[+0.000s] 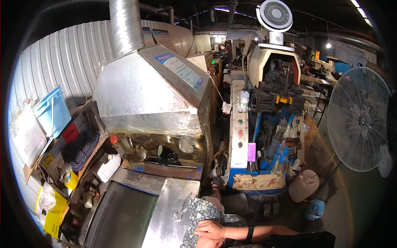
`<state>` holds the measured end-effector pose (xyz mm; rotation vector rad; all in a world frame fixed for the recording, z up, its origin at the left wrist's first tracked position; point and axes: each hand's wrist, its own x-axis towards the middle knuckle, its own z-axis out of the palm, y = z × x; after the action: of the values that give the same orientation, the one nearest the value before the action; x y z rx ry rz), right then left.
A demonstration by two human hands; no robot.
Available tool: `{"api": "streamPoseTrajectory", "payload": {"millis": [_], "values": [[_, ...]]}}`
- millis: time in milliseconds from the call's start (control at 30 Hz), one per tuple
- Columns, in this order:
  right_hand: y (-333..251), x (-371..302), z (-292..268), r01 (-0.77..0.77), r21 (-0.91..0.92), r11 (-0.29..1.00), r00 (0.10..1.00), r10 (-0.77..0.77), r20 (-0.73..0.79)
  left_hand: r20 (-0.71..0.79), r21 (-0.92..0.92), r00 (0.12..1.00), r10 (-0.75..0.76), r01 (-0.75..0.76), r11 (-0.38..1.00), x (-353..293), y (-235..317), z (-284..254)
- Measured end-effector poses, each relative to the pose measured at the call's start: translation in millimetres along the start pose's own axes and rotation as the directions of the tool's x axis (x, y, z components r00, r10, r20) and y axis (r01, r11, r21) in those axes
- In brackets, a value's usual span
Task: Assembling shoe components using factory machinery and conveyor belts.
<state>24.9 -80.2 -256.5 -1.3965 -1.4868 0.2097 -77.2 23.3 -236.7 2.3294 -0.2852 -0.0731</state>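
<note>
At lower edge, right hand (210, 229) lying loosely over left hand (208, 243), pinching nothing visible; left's state hiding, cannot tell. Floral cloth (203, 208) spreading behind, beside metal plate (171, 206). Possible hazard: loose fold catching, if dark belt (124, 211) is running.

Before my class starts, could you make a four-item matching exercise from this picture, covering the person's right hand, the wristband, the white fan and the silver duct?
Things:
1. Right hand
2. Wristband
3. White fan
4. Silver duct

Places or states:
A. Black, around the wrist
B. Rising from the metal hood
C. Resting against floral fabric
D. On top of the blue-framed machine

Pairs: 1-C, 2-A, 3-D, 4-B
</note>
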Motion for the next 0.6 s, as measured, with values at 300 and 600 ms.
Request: {"api": "streamPoseTrajectory", "payload": {"millis": [300,600], "values": [[-6.3,2.4,-1.2,0.032,0.036,0.999,0.999,-0.033,0.018,-0.01,0.05,0.998,0.066,-0.065,0.997,10.7,-29.4,-7.3],[-12.3,4.4,-4.1,0.018,0.049,0.999,1.0,-0.018,0.002,-0.015,0.113,0.993,0.117,-0.114,0.987,1.5,-33.0,2.4]]}}
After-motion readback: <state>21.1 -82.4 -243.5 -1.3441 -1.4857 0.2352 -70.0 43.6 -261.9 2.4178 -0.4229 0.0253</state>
